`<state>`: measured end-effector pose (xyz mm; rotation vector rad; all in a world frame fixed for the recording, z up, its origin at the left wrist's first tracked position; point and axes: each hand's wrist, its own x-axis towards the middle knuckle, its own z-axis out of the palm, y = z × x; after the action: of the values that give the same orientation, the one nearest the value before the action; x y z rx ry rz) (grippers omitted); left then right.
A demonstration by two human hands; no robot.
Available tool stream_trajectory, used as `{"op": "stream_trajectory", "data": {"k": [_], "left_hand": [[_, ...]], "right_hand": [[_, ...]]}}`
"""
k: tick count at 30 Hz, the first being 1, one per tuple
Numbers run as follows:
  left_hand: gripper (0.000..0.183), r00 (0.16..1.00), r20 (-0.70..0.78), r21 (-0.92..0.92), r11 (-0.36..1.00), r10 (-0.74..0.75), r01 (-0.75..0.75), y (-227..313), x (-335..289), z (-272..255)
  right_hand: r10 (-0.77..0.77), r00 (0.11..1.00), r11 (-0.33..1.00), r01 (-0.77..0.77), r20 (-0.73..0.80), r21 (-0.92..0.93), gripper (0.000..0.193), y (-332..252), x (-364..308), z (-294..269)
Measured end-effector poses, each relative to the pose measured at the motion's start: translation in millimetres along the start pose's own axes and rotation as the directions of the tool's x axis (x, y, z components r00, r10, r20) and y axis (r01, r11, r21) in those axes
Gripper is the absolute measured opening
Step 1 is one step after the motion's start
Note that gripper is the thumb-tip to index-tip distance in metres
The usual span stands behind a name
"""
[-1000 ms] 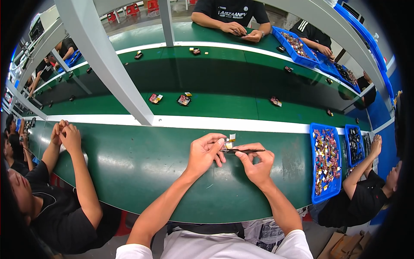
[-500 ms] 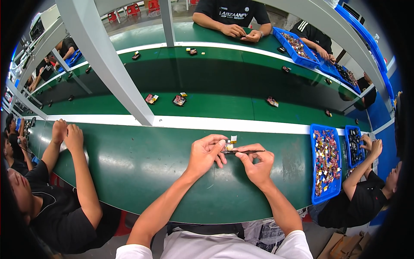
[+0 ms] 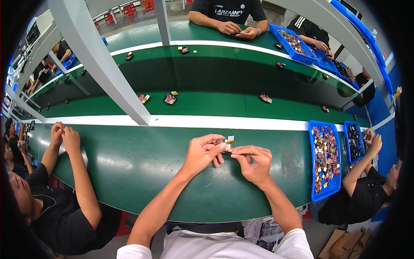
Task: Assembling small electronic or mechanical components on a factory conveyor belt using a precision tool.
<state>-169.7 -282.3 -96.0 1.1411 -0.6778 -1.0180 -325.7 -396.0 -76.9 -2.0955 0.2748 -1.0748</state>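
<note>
Above the near green worktop, my left hand (image 3: 202, 153) pinches a small electronic assembly (image 3: 222, 141) with a reddish circuit board, between thumb and fingers. A small white and gold piece (image 3: 231, 139) sticks up at its far side. My right hand (image 3: 255, 165) is closed on a slim dark tool (image 3: 248, 154) that looks like tweezers, held nearly level. The tool's left end is at the assembly, close to my left thumb; whether it touches cannot be made out. My fingers hide part of the assembly.
A blue tray (image 3: 310, 172) of small reddish and gold parts stands to the right, beside a smaller blue tray (image 3: 346, 146) of black parts. Beyond the white rail (image 3: 224, 122), a green belt (image 3: 215, 105) carries several small assemblies. A grey post (image 3: 103, 60) rises left. Co-workers sit at both sides and opposite.
My right hand has shifted slightly left, bringing the tool closer over the assembly. The assemblies on the belt have moved left. My left hand stays nearly in place.
</note>
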Motion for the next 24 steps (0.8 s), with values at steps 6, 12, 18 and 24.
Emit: {"op": "stream_trajectory", "data": {"k": [6,12,18,24], "left_hand": [[0.023,0.998,-0.047,0.064,0.997,-0.03,0.033,-4,3,3],[0.02,0.993,-0.108,0.106,0.993,-0.039,0.051,-1,2,9],[0.018,0.99,-0.098,0.197,0.973,-0.101,0.119,1,19,12],[0.016,0.967,-0.206,0.403,0.913,0.148,-0.054,12,118,0]], "right_hand": [[-0.08,0.996,0.995,0.082,0.035,-0.061,0.011,2,-2,-3],[-0.096,0.995,0.994,0.098,0.029,-0.057,0.01,2,-2,-2],[-0.034,0.999,0.995,0.034,-0.002,-0.098,0.011,9,-3,-7],[0.165,0.936,0.985,-0.143,-0.311,0.093,0.009,21,8,-16]]}}
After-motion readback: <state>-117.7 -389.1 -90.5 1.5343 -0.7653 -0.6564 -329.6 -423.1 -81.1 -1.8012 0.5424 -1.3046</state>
